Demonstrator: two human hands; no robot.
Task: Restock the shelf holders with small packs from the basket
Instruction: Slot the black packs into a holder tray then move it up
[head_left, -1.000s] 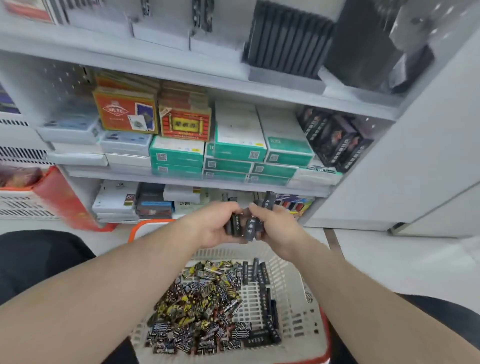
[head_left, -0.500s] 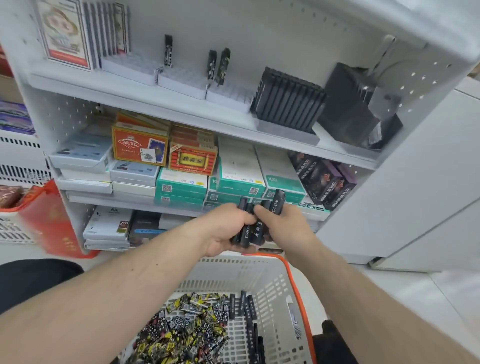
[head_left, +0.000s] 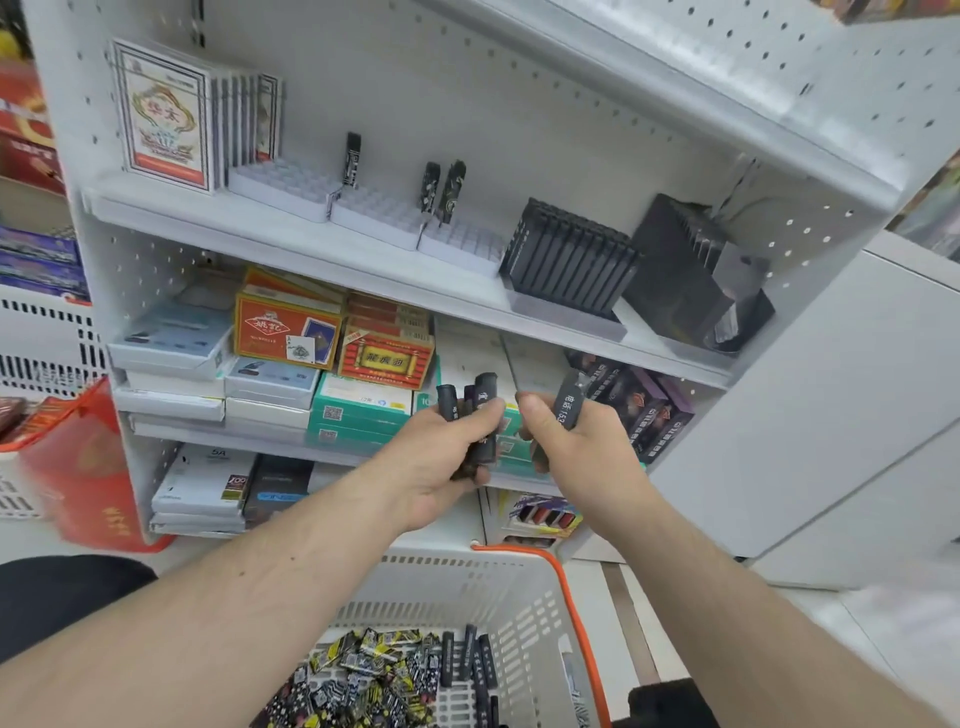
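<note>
My left hand (head_left: 441, 462) grips a bundle of slim black packs (head_left: 480, 410), held upright in front of the middle shelf. My right hand (head_left: 576, 441) holds one black pack (head_left: 569, 402) with white lettering, now a little apart from the bundle. Below them the white basket (head_left: 514, 577) with an orange rim holds many patterned black-and-yellow packs (head_left: 363, 675) and several plain black ones (head_left: 467, 660). On the upper shelf stand white slotted holders (head_left: 374, 208); three dark packs (head_left: 352, 158) stick up in them, and most slots show bare.
Card boxes (head_left: 161, 114) stand left of the holders; black ridged cases (head_left: 566, 260) and a dark box (head_left: 696, 270) sit to the right. The middle shelf carries stacked red, green and white boxes (head_left: 384, 358). A red bag (head_left: 88, 467) and a white crate (head_left: 31, 338) are at left.
Both hands rose from above the basket to middle-shelf height as my view tilted up. The right hand has drawn one pack away from the bundle in the left hand.
</note>
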